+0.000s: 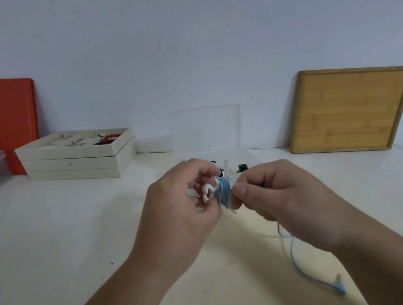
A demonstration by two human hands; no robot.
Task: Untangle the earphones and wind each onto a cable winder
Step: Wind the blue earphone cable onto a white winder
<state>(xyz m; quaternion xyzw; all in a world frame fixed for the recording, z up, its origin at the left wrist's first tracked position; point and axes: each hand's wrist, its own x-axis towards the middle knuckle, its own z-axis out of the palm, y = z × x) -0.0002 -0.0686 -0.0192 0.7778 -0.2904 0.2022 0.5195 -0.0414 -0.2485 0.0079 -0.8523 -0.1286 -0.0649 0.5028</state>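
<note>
Both hands meet above the middle of the white table [59, 231]. My left hand [175, 210] pinches a white cable winder [208, 191] by its curly end. Light blue earphone cable [223, 191] is wound in several turns round the winder between the two hands. My right hand [281, 194] pinches the cable at the winder's right side. The loose tail of the cable [294, 252] drops below my right hand and trails across the table to the angled plug [340, 285] at the lower right.
A clear plastic box [206, 128] with its lid up stands just behind the hands, small dark items inside. Stacked cream jewellery trays [78, 160] sit at the back left beside an orange board [7, 126]. A wooden tray [351, 110] leans on the wall at right.
</note>
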